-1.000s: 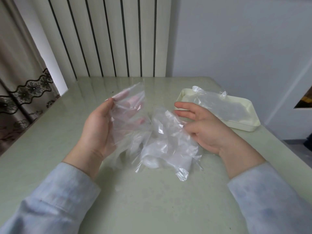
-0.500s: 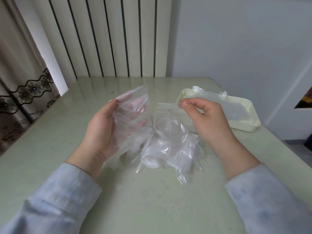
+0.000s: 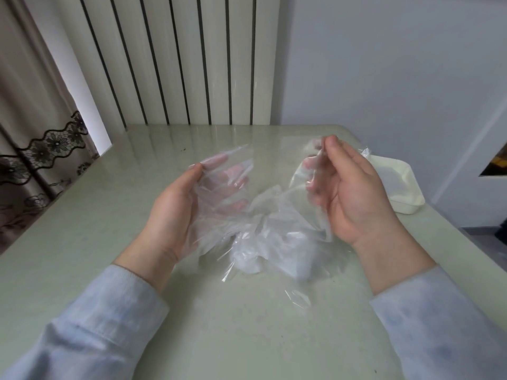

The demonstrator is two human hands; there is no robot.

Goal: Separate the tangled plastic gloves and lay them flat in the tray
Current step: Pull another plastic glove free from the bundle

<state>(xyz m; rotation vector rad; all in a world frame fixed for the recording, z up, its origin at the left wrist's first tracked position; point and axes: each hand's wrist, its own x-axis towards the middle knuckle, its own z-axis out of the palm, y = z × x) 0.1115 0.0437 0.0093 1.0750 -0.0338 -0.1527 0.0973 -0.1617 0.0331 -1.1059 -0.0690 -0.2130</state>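
Here, the cream tray (image 3: 403, 185) sits on the pale green tabletop (image 3: 247, 338), partly hidden behind the right hand (image 3: 354, 193). The tangled plastic gloves (image 3: 263, 237) lie outside the tray, to its left and nearer the person, bunched in a crumpled clear heap. The lower part rests on the tabletop and two loose ends are raised into the hands.

The right hand, just left of the tray, is held up with its fingers curled. Its thumb and fingertips pinch one filmy end, which drapes down its palm side to the heap. The left hand (image 3: 175, 212), farther left of the tray and well apart from it, grips the other end between thumb and fingers. Its fingers show pink through the film spread over them.

A wisp of clear film (image 3: 366, 153) shows at the tray's far edge; whether it lies flat inside cannot be told. Both forearms wear light blue sleeves (image 3: 104, 319). Beyond the tray's left stand a white ribbed radiator (image 3: 192, 58) and a brown lace-trimmed curtain (image 3: 33, 149).
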